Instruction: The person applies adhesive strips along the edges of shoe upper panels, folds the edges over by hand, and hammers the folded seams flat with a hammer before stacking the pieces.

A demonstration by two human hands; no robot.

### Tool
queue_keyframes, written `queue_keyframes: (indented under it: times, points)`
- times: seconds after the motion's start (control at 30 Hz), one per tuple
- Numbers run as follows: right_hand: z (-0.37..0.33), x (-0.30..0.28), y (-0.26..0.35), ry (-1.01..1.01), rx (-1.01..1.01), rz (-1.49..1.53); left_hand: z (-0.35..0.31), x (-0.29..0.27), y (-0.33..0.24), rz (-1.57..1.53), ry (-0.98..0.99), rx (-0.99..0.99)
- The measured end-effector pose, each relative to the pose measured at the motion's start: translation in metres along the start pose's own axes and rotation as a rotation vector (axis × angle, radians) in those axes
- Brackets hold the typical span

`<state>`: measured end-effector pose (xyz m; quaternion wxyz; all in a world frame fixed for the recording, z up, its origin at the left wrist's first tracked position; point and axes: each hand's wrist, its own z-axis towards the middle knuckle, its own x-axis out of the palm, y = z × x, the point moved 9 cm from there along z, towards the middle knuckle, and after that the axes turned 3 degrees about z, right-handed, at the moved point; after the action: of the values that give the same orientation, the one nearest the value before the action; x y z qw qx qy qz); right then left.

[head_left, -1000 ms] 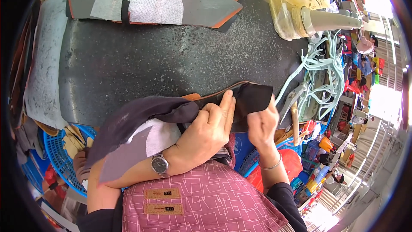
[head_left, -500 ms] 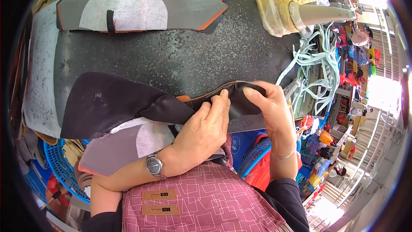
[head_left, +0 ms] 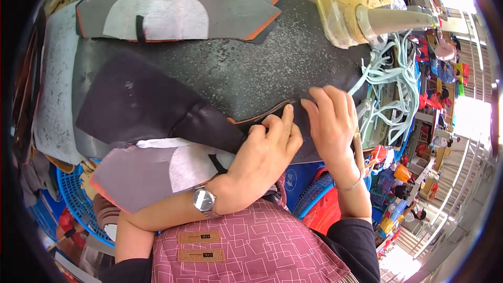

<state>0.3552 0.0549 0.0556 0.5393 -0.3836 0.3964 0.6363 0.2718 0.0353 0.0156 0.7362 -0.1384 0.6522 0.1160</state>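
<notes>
A black leather-like piece [head_left: 141, 97] lies folded and twisted across the front of the dark worktop, its right part a narrow strip with an orange-brown edge. My left hand [head_left: 262, 149] presses this strip down with fingertips, index finger stretched along the edge; the thumb is bent beside it. My right hand [head_left: 334, 126] hovers at the strip's right end, fingers bent and thumb apart, with nothing visible between them. Beneath the left forearm hangs the grey panel [head_left: 136, 173] with a whitish rounded patch, partly covered by the black piece.
Similar grey panels [head_left: 230, 18] with orange edges lie overlapped at the far side of the worktop [head_left: 209, 68]. A yellowish plastic-wrapped stand with a pale post [head_left: 393, 18] rises at far right. Pale green strips [head_left: 393, 78] hang tangled below it. Blue baskets [head_left: 78, 194] flank my lap.
My right hand has come off the strip's edge and its fingers have loosened; the raised strip now lies flatter. My left hand has shifted slightly right, its index finger stretched out.
</notes>
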Motion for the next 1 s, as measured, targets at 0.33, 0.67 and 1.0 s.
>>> queue_keyframes:
  times: [0.33,0.67,1.0]
  points:
    - [-0.022,0.023,0.047,0.384,-0.099,0.725,-0.109,-0.071,0.042,-0.048,-0.161,0.22]
    - [-0.007,0.039,0.083,0.173,0.031,0.814,-0.114,-0.035,0.068,0.207,0.076,0.185]
    - [0.009,0.044,0.11,0.552,-0.308,0.889,-0.138,-0.049,0.12,-0.108,-0.022,0.236]
